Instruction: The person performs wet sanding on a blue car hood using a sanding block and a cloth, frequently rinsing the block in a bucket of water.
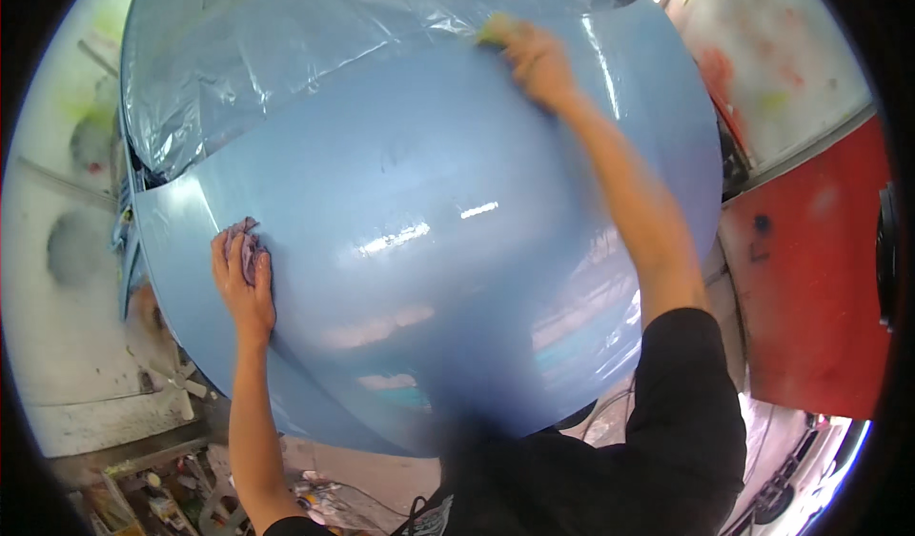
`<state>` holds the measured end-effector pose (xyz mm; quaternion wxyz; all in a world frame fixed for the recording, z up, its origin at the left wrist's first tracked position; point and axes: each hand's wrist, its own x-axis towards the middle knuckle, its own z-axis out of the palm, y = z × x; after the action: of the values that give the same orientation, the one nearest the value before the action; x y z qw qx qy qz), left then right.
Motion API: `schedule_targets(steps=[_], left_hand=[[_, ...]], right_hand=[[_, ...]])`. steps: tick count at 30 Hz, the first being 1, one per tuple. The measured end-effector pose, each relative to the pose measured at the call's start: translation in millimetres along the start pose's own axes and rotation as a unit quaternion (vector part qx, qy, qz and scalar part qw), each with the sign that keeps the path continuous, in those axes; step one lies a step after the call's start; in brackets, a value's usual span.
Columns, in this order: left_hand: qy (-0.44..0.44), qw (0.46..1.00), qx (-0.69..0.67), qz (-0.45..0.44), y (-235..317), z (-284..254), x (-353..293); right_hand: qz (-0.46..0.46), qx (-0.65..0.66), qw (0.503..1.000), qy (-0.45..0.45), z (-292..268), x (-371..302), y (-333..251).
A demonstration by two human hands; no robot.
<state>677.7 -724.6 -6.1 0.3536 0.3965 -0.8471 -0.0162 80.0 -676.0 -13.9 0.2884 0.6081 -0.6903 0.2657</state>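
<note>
A glossy light-blue car hood (400,183) spreads out before me. My left hand (240,283) rests on its left part, closed round a crumpled purple-grey cloth (250,250) that touches the paint. Stretched toward the hood's far edge, my right hand (541,67) is closed on a yellow-green cloth or pad (494,29). That piece is blurred, so its exact kind is hard to tell. It lies close to the border of clear plastic sheeting (286,60), which covers the car beyond the hood.
Paint-marked pale walls (71,279) stand on the left. To the right is a red panel (810,269) beside a pale, paint-spotted one (772,69). A cluttered shelf (157,488) sits at lower left. Below the hood a thin cable (610,412) hangs near my right side.
</note>
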Motion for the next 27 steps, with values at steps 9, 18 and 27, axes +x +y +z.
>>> schedule_targets(steps=[9, 18, 27], left_hand=[[-0.031, 0.987, -0.16, 0.014, 10.8, 20.1, 12.5], [-0.033, 0.998, -0.004, 0.06, -21.2, 50.4, 9.8], [-0.017, 0.916, 0.021, 0.4, 261.9, 185.2, 9.1]], right_hand=[[0.242, 0.052, 0.968, 0.051, -49.7, -101.6, -27.3], [0.412, -0.021, 0.91, -0.027, -310.6, -482.6, -243.1], [0.888, -0.109, 0.405, -0.187, -500.4, -764.1, -591.3]])
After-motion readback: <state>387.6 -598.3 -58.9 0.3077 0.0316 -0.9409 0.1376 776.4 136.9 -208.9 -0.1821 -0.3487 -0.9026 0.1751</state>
